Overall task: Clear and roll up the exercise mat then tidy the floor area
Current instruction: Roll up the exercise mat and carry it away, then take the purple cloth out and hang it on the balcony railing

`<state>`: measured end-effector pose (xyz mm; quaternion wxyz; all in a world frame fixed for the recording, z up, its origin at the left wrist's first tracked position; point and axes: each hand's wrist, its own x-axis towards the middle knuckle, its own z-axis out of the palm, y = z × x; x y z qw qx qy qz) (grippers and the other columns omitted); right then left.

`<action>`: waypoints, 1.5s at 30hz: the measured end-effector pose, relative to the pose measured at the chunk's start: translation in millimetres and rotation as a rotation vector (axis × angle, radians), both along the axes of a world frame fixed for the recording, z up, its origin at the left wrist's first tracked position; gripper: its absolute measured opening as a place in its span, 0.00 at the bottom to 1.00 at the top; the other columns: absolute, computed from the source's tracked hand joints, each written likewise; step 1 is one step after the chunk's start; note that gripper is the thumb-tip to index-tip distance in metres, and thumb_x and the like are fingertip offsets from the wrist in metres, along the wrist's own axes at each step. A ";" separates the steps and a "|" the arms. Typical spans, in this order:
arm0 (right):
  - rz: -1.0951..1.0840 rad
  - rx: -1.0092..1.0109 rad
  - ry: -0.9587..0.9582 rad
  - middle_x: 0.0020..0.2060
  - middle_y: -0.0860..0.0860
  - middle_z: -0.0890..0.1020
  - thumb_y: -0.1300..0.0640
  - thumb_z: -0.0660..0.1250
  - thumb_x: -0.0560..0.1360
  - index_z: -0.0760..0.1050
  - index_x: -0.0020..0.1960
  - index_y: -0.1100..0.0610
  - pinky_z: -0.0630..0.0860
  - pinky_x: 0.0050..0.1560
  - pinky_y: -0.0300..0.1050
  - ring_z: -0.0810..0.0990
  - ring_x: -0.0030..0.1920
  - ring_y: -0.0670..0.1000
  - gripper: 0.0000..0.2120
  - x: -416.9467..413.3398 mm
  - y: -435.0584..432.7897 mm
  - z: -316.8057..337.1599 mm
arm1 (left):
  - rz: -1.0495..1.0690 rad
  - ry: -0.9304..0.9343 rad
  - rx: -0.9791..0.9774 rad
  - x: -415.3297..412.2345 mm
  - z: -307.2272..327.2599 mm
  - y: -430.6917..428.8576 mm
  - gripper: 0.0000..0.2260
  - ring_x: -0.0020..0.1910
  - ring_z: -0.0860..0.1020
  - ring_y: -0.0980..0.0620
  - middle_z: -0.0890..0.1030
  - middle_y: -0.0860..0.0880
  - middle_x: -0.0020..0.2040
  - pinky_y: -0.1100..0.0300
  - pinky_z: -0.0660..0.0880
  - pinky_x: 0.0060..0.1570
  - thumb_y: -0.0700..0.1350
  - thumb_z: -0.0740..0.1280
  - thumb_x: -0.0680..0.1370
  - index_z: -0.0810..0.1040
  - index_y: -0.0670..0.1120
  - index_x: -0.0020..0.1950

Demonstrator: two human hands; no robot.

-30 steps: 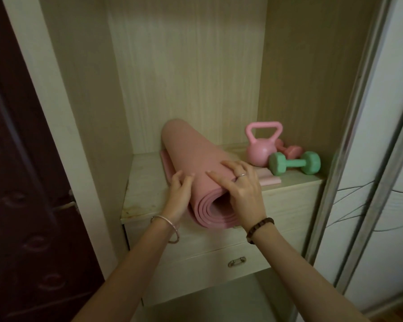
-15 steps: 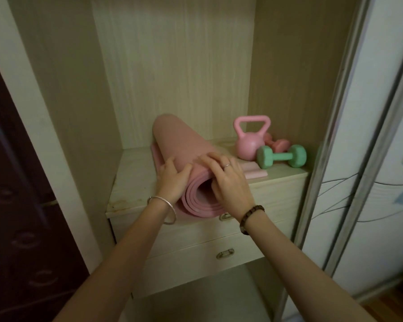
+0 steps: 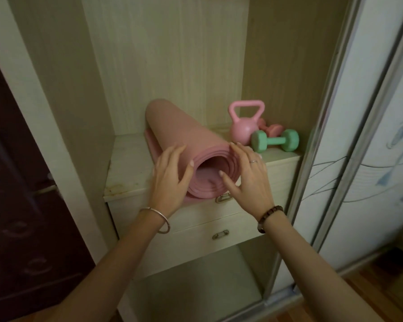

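Observation:
The rolled pink exercise mat (image 3: 179,133) lies on the top of a pale drawer unit (image 3: 130,163) inside an open wardrobe, its spiral end facing me and jutting past the front edge. My left hand (image 3: 170,180) cups the left side of that end, thumb at the rim. My right hand (image 3: 249,180) holds the right side, with its thumb reaching into the hollow of the roll. A loose flap of mat shows under the roll at the left.
To the right of the mat on the same surface stand a pink kettlebell (image 3: 242,131), a green dumbbell (image 3: 275,141) and a pink dumbbell (image 3: 273,129). Two drawers with metal handles (image 3: 220,234) sit below. A sliding door (image 3: 370,159) is at the right, a dark door (image 3: 16,205) at the left.
Both hands slid from the top of the roll down to the sides of its near end. The mat has stayed in place on the drawer unit.

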<state>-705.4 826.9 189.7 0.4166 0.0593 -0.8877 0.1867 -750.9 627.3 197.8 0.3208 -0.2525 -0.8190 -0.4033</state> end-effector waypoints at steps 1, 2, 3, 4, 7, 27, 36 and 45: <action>-0.028 0.000 -0.004 0.69 0.53 0.68 0.44 0.64 0.75 0.62 0.73 0.54 0.58 0.69 0.45 0.65 0.70 0.53 0.31 4.3 0.4 -4.0 | 0.011 0.016 -0.035 3.4 -5.4 -3.7 0.23 0.70 0.66 0.49 0.69 0.48 0.70 0.49 0.63 0.69 0.57 0.56 0.78 0.69 0.48 0.70; -0.057 0.006 -0.008 0.69 0.54 0.69 0.44 0.64 0.76 0.62 0.73 0.54 0.59 0.70 0.46 0.66 0.70 0.53 0.30 9.0 0.2 -8.3 | 0.020 0.024 -0.063 7.1 -10.5 -7.4 0.23 0.70 0.66 0.49 0.69 0.49 0.71 0.50 0.63 0.68 0.56 0.56 0.79 0.68 0.49 0.71; -0.088 0.019 -0.016 0.69 0.54 0.69 0.44 0.63 0.76 0.62 0.73 0.55 0.59 0.70 0.48 0.66 0.69 0.54 0.30 13.8 -0.4 -12.8 | 0.025 0.031 -0.085 10.7 -15.7 -11.4 0.22 0.70 0.66 0.49 0.68 0.49 0.71 0.50 0.62 0.68 0.56 0.56 0.79 0.68 0.49 0.71; -0.120 0.033 -0.026 0.68 0.55 0.70 0.43 0.63 0.77 0.62 0.73 0.56 0.59 0.70 0.50 0.66 0.69 0.54 0.29 19.1 -1.7 -17.6 | 0.027 0.037 -0.103 14.4 -21.0 -15.2 0.22 0.70 0.66 0.49 0.68 0.49 0.71 0.49 0.62 0.68 0.55 0.57 0.79 0.67 0.49 0.72; -0.217 0.048 -0.070 0.68 0.56 0.70 0.44 0.62 0.77 0.63 0.73 0.55 0.57 0.72 0.51 0.66 0.69 0.55 0.28 37.6 -13.5 -32.6 | 0.013 0.055 -0.171 25.2 -36.5 -29.6 0.23 0.69 0.67 0.49 0.68 0.49 0.71 0.48 0.63 0.67 0.54 0.57 0.78 0.66 0.49 0.72; -0.680 -0.103 -0.402 0.68 0.54 0.70 0.44 0.58 0.78 0.64 0.72 0.52 0.51 0.72 0.48 0.67 0.68 0.53 0.25 229.4 -114.5 -143.8 | -0.458 -0.032 -0.479 119.0 -151.8 -72.7 0.21 0.67 0.69 0.51 0.72 0.50 0.67 0.45 0.62 0.69 0.54 0.57 0.78 0.68 0.49 0.70; -1.026 -0.285 -0.482 0.65 0.54 0.74 0.46 0.63 0.76 0.67 0.70 0.52 0.69 0.66 0.54 0.72 0.65 0.55 0.24 334.1 -114.3 -187.7 | -0.770 -0.090 -0.567 184.8 -201.2 -11.4 0.21 0.66 0.71 0.49 0.74 0.49 0.65 0.44 0.66 0.67 0.55 0.56 0.78 0.69 0.49 0.69; -1.460 -0.434 -0.488 0.65 0.53 0.73 0.47 0.64 0.76 0.68 0.70 0.52 0.70 0.64 0.53 0.73 0.63 0.55 0.23 434.5 -162.8 -201.2 | -1.176 -0.058 -0.610 266.9 -223.3 27.9 0.20 0.69 0.68 0.51 0.73 0.50 0.68 0.45 0.63 0.70 0.54 0.60 0.80 0.66 0.52 0.72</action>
